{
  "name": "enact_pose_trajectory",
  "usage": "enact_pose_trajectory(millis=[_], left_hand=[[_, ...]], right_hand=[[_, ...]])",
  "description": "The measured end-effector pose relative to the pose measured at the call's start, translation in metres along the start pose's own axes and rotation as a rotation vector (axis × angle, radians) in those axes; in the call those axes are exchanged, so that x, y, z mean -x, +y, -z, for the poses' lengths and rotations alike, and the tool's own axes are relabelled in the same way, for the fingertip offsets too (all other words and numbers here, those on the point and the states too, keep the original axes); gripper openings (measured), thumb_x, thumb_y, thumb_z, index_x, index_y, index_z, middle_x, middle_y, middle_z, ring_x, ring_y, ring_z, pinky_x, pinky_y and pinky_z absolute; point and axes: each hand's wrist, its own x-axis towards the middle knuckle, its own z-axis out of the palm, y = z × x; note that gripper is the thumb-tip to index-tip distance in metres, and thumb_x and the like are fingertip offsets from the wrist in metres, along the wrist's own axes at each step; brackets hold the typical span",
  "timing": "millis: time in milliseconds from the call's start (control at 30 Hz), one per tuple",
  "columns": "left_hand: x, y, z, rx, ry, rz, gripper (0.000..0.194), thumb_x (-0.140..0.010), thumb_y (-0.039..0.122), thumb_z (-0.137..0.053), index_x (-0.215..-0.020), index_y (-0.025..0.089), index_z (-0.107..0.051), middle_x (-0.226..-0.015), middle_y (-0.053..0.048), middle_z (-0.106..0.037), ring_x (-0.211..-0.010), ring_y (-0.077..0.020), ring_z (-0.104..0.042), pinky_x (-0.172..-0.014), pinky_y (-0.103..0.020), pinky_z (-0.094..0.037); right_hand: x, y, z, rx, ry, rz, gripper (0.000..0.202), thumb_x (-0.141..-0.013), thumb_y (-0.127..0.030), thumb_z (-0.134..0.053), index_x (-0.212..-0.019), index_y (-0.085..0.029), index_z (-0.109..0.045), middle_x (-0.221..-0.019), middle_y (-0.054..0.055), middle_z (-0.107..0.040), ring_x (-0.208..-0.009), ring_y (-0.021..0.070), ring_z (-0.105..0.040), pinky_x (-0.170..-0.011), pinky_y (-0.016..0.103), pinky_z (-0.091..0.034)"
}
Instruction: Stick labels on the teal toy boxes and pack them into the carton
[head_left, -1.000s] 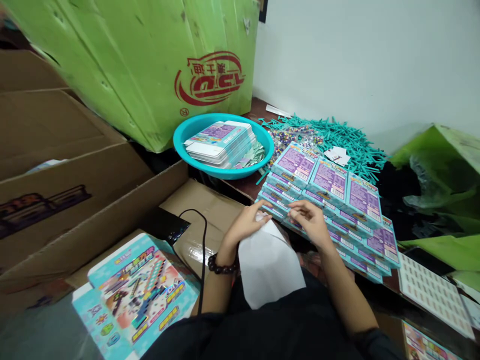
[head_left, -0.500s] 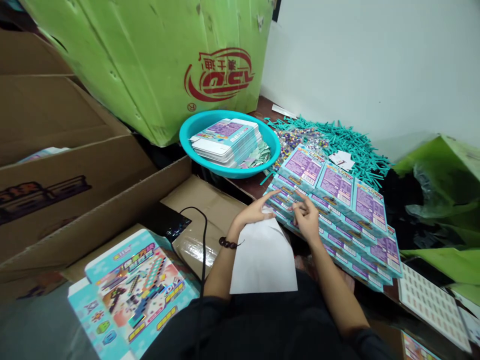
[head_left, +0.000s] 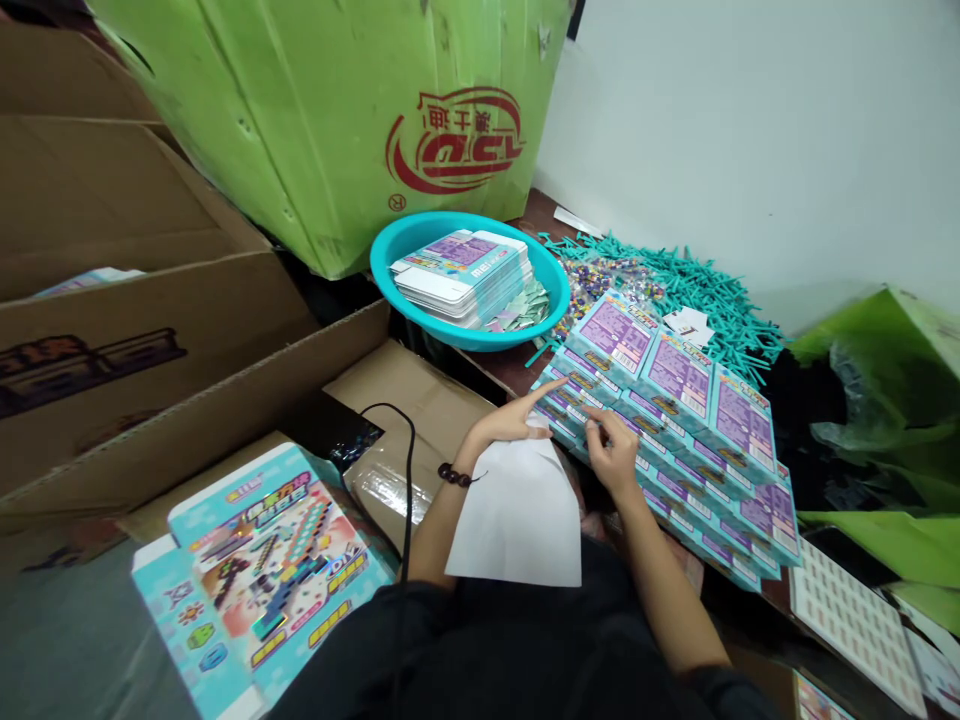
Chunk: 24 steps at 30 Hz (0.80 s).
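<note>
A white paper sheet (head_left: pixel 521 515) hangs over my lap, its top end under my left hand (head_left: pixel 514 418). That hand holds the sheet between thumb and palm, with the index finger stretched toward the boxes. My right hand (head_left: pixel 613 450) is beside the sheet's right edge, fingers curled and index finger bent; whether anything small is in it cannot be made out. Just beyond both hands, stacked teal and purple boxes (head_left: pixel 675 385) stand in layers. A blue basin (head_left: pixel 469 332) behind them holds a pile of flat cartons (head_left: pixel 465 275) and small green packets (head_left: pixel 525 305).
Teal sticks (head_left: pixel 705 285) and bagged beads (head_left: pixel 607 285) lie behind the boxes. A large green bag (head_left: pixel 337 110) stands at the back. Brown cartons (head_left: pixel 187 360) and a larger printed box (head_left: pixel 277 570) are at left; a sticker sheet (head_left: pixel 855 625) is at right.
My right hand's fingers have curled in more. The white sheet's lower end has swung slightly left. The whole view has shifted a little.
</note>
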Motion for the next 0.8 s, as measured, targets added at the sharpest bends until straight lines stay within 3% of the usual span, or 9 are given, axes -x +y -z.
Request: enact_pose_trajectory(millis=[133, 233, 300, 467, 600, 700, 800], left_hand=[[0.000, 0.000, 0.000, 0.009, -0.003, -0.002, 0.096, -0.080, 0.030, -0.074, -0.162, 0.022, -0.025, -0.170, -0.009, -0.020, -0.156, -0.0281, -0.022, -0.128, -0.040, -0.019], [0.000, -0.002, 0.001, -0.001, -0.020, 0.019, 0.098, -0.080, 0.030, -0.074, -0.163, 0.022, -0.022, -0.171, -0.009, -0.019, -0.157, -0.0272, -0.020, -0.128, -0.040, -0.018], [0.001, -0.002, 0.001, -0.008, -0.027, 0.027, 0.099, -0.080, 0.031, -0.074, -0.164, 0.023, -0.020, -0.171, -0.008, -0.019, -0.157, -0.0269, -0.019, -0.129, -0.041, -0.016], [0.001, -0.003, 0.001, -0.009, -0.025, -0.002, 0.100, -0.080, 0.034, -0.075, -0.164, 0.022, -0.020, -0.171, -0.009, -0.017, -0.157, -0.0273, -0.018, -0.129, -0.041, -0.016], [0.001, -0.003, 0.000, -0.017, -0.015, 0.009, 0.100, -0.080, 0.033, -0.075, -0.163, 0.022, -0.022, -0.171, -0.010, -0.018, -0.157, -0.0287, -0.017, -0.128, -0.043, -0.017], [0.000, 0.001, -0.003, -0.012, 0.013, 0.014, 0.095, -0.080, 0.033, -0.075, -0.162, 0.021, -0.027, -0.169, -0.012, -0.024, -0.156, -0.0294, -0.020, -0.128, -0.045, -0.018], [0.002, 0.013, -0.007, 0.016, 0.171, 0.027, 0.084, -0.081, 0.037, -0.075, -0.155, 0.019, -0.040, -0.161, -0.014, -0.040, -0.148, -0.0306, -0.039, -0.122, -0.046, -0.031]], right_hand=[[0.004, 0.004, -0.007, 0.162, -0.312, -0.036, 0.040, -0.095, -0.023, -0.046, -0.125, -0.022, -0.073, -0.101, 0.009, -0.079, -0.085, 0.0206, -0.072, -0.079, 0.032, -0.055], [0.006, 0.006, -0.012, 0.339, -0.419, -0.186, 0.046, -0.095, -0.022, -0.046, -0.136, -0.024, -0.067, -0.091, 0.010, -0.079, -0.078, 0.0233, -0.072, -0.074, 0.032, -0.054], [0.005, 0.004, -0.010, 0.344, -0.402, -0.233, 0.046, -0.096, -0.025, -0.045, -0.136, -0.023, -0.067, -0.082, 0.010, -0.078, -0.068, 0.0220, -0.069, -0.070, 0.031, -0.052], [-0.003, -0.004, 0.003, 0.220, -0.248, -0.186, 0.051, -0.099, -0.032, -0.038, -0.142, -0.021, -0.062, -0.073, 0.006, -0.073, -0.056, 0.0182, -0.061, -0.064, 0.028, -0.048], [-0.012, -0.007, 0.007, 0.297, -0.353, -0.288, 0.054, -0.096, -0.031, -0.044, -0.149, -0.026, -0.054, -0.059, 0.001, -0.062, -0.052, 0.0194, -0.056, -0.062, 0.029, -0.046], [-0.010, -0.012, 0.012, 0.083, -0.323, -0.323, 0.053, -0.099, -0.035, -0.042, -0.150, -0.022, -0.051, -0.057, -0.003, -0.056, -0.051, 0.0180, -0.053, -0.060, 0.028, -0.046], [0.000, -0.020, 0.023, -0.257, -0.285, -0.311, 0.051, -0.099, -0.044, -0.048, -0.144, -0.020, -0.054, -0.079, 0.001, -0.067, -0.062, 0.0155, -0.060, -0.066, 0.029, -0.052]])
